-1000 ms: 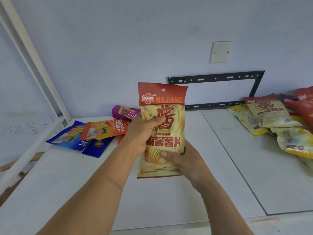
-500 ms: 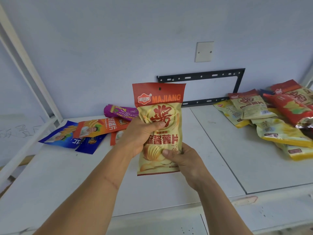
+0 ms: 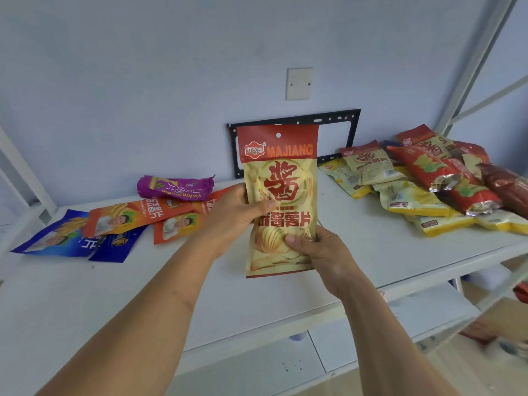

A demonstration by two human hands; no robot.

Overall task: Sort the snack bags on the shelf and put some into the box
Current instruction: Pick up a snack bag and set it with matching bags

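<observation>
I hold a yellow MAJIANG chip bag [image 3: 283,178] with a red top upright above the white shelf [image 3: 120,284]. My left hand [image 3: 231,215] grips its left edge at mid height. My right hand [image 3: 317,250] pinches its lower right corner. To the left on the shelf lie orange bags [image 3: 137,217], blue bags [image 3: 57,238] and a purple bag [image 3: 175,187]. A pile of yellow and red bags [image 3: 423,181] lies at the right. A brown cardboard box [image 3: 503,318] shows blurred at the lower right, below the shelf.
A black metal bracket [image 3: 353,130] and a white wall plate [image 3: 298,83] sit on the wall behind the shelf. White shelf posts [image 3: 468,78] rise at the right and left. A lower shelf board [image 3: 337,347] shows beneath.
The view has swung right and down, so the right pile and the lower shelf show more. The bag stays in both hands in the same grip.
</observation>
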